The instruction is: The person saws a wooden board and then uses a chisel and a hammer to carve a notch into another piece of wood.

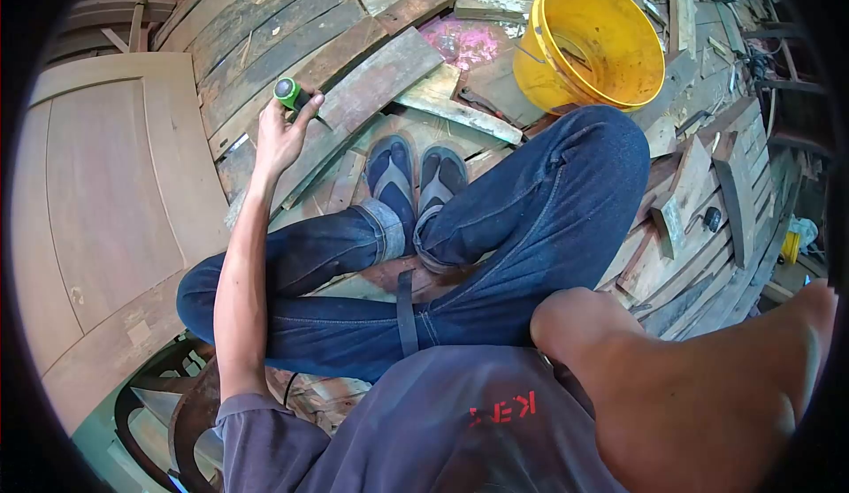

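Observation:
My left hand (281, 139) is closed around the thick green and black handle of a screwdriver (289, 92). A short, thin shaft seems to point down and right from under the fingers. Just beneath this hand runs a long grey wooden plank (389, 68), lying at a slant in front of my feet. My right arm bends out toward the right edge of the view, and the hand at its end is out of sight.
A yellow bucket (541, 73) stands beyond my raised knee. Near it lies a dark metal tool (479, 102) among wood pieces. A panelled wooden door (115, 183) fills the left side. Stacked boards (690, 219) lie at the right, with a small black object (712, 219).

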The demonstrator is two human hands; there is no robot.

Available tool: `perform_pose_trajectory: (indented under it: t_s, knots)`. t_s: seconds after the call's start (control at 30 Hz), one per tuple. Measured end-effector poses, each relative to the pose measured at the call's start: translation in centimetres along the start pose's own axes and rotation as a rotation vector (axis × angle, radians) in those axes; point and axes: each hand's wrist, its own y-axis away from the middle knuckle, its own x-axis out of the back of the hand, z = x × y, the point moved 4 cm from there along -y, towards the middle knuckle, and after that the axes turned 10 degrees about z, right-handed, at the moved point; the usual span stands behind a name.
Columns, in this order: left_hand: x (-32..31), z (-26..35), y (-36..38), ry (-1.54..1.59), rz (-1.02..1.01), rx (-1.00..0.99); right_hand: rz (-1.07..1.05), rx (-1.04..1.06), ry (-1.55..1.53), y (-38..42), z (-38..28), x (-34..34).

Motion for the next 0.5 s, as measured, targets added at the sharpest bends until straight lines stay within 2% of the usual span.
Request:
perform_pose_trajectory:
  t_s: [0.5]
  knots:
    - [0.0,-0.1,0.1,-0.013,-0.022,0.001,0.017,0.002,-0.059,-0.3,-0.5,-0.6]
